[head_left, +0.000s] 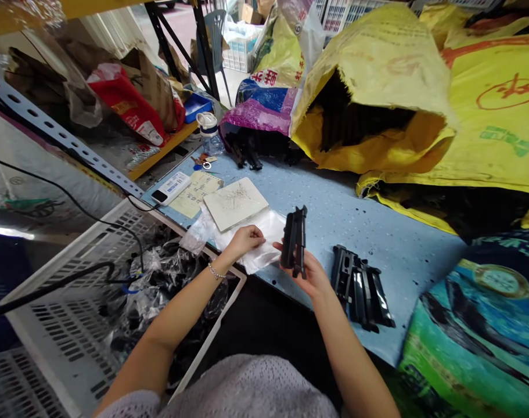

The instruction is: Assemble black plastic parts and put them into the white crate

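My right hand (310,273) holds a pair of slim black plastic parts (294,238) upright above the table's front edge. To its left, my left hand (245,241) is closed in a pinch at the edge of a thin clear plastic bag (264,255). That bag lies on a pile of similar bags, partly under a square off-white board (236,203) with dark scribbles or strands on it. Several more black plastic parts (360,287) lie side by side on the blue table, right of my right hand.
A white plastic crate (68,325) with bagged black parts stands at the left, cables crossing above it. Yellow woven sacks (377,75) line the back, and a green-blue sack (486,325) sits at right. A phone-like white device (172,187), keys and a bottle (209,133) occupy the back left.
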### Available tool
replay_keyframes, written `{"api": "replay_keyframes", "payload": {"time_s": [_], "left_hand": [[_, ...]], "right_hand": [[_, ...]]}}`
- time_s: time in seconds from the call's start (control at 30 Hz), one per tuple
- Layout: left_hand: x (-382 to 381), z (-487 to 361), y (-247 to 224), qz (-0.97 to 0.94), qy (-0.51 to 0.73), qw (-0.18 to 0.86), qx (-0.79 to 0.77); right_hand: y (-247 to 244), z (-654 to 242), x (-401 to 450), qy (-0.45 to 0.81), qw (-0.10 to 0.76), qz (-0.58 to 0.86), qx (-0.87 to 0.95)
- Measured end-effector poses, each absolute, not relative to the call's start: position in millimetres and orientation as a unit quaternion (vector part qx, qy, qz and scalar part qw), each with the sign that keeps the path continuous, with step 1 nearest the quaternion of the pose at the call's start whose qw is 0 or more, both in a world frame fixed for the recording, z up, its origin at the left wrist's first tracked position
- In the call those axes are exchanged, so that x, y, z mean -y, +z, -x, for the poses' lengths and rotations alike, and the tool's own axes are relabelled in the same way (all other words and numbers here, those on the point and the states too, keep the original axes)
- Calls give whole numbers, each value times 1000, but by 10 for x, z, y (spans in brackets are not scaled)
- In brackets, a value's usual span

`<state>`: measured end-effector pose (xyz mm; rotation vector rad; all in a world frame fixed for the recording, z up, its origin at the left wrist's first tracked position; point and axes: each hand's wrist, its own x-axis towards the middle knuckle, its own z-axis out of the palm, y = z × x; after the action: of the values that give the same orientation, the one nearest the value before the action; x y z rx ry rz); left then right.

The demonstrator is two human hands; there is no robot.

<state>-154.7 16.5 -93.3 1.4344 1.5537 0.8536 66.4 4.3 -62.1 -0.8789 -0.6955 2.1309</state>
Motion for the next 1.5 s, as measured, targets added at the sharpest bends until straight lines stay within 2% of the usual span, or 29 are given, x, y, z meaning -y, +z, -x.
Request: {"api": "replay_keyframes", "payload": {"time_s": [0.2, 0.3, 0.37, 0.4, 0.5, 0.6, 0.77, 0.87, 0.93, 1.0, 1.07, 1.2, 1.27, 1.33, 1.4, 1.5], "left_hand": [[-164, 1664, -781, -672, 356, 272, -590], [-146, 1684, -675, -724, 333, 201, -570], [-87, 1675, -616, -736, 337, 194, -554], [-41, 1665, -600, -737, 345, 189, -549], [109, 1637, -633, -733, 343, 154, -566], [164, 1638, -757, -737, 281, 116, -604], [100, 1618, -811, -747, 298, 144, -577], [200, 1533, -688, -760, 312, 198, -534], [327, 1445, -593, -789, 288, 254, -480], [464, 1351, -500, -809, 260, 306, -429], [611, 1285, -378, -814, 255, 322, -410], [1082, 1449, 39, -809, 221, 309, -449], [1379, 1757, 208, -807, 137, 339, -464], [1581, 2183, 190, -784, 39, 371, -496], [1602, 2638, -50, -720, -32, 356, -595], [1347, 3200, -588, -561, -175, 279, -760]], "right_hand": [[-748, -506, -47, 800, 377, 371, 283], [-739, -698, 92, 843, 273, 350, 305], [-774, -753, 155, 873, 197, 337, 293], [-811, -750, 167, 880, 185, 340, 274], [-953, -707, 141, 886, 220, 359, 193], [-1031, -731, 107, 897, 250, 345, 116], [-975, -710, 123, 940, 209, 261, 68], [-962, -522, 84, 919, 241, 283, 134], [-950, -399, 55, 857, 295, 353, 231], [-893, -338, 70, 744, 338, 440, 372], [-770, -371, 146, 628, 337, 475, 516], [-412, -773, 356, 595, 211, 376, 678], [-264, -1118, 392, 538, 172, 420, 711], [-175, -1478, 354, 354, 150, 549, 742], [-143, -1762, 259, 154, 78, 618, 767], [-175, -1955, 59, -9, -28, 553, 833]]}}
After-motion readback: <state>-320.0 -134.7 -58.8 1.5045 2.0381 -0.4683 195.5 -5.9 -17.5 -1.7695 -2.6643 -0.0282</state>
